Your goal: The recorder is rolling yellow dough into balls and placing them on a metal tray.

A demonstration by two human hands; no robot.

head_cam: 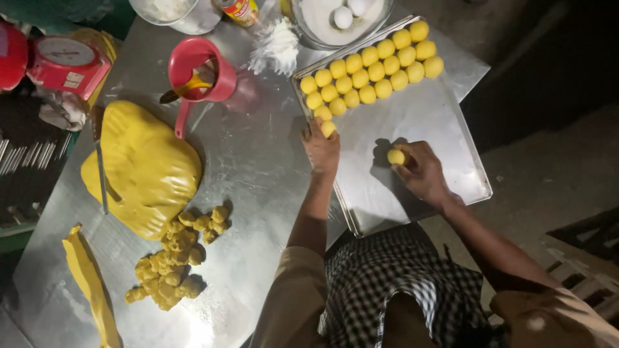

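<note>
A metal tray (pixel 412 122) on the counter's (pixel 258 161) right edge holds twenty-two rowed yellow balls (pixel 367 67). Left hand (pixel 321 148) presses another ball (pixel 328 129) in closed fingers. Right hand (pixel 422 171), knuckles up, pinches one ball (pixel 396 156) at tray centre.

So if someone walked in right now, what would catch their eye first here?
Probably the rows of smooth yellow dough balls at the far end of the metal tray, with both hands setting more down: left hand at the rows' near end, right hand mid-tray holding one ball. Then the big yellow dough mound on the steel table's left.
</note>
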